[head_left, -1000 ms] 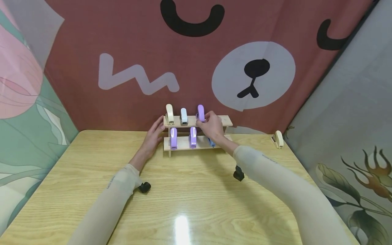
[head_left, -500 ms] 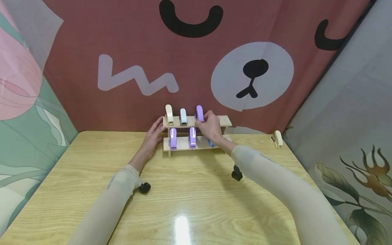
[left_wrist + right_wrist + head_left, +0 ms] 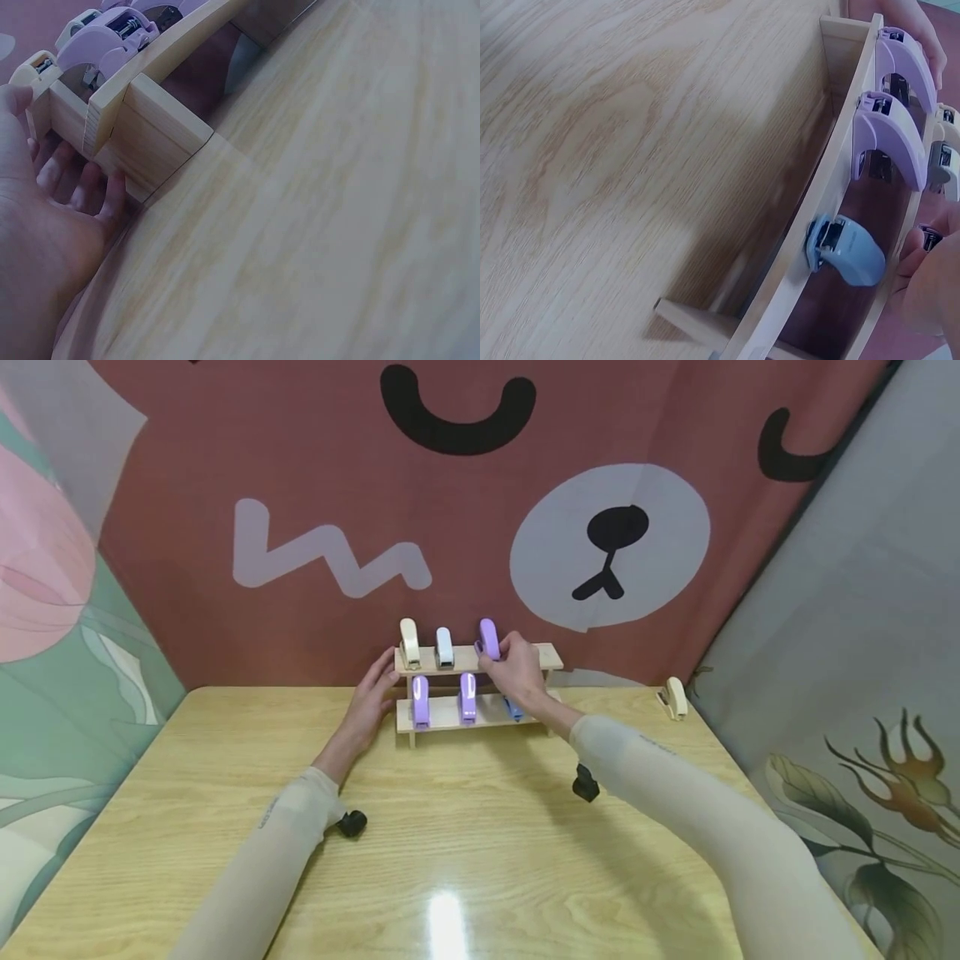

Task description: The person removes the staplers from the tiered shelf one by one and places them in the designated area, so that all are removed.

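Observation:
A two-tier wooden rack holding small staplers stands at the back of the table. At its left end, my left hand grips the upper board; in the left wrist view, the thumb lies by the cream stapler and the fingers bend beneath. My right hand pinches a purple stapler on the upper board, right of a white stapler. The lower board bears two purple staplers and a blue stapler, which my right hand partly covers in the head view.
Another cream stapler stands at the table's back right corner. The wooden table spreads out in front of the rack. A printed cloth hangs right behind it, and another curtain borders the right side.
The head view has shifted slightly. Both hands keep their places on the rack and the purple stapler, and the stapler's lean is barely different.

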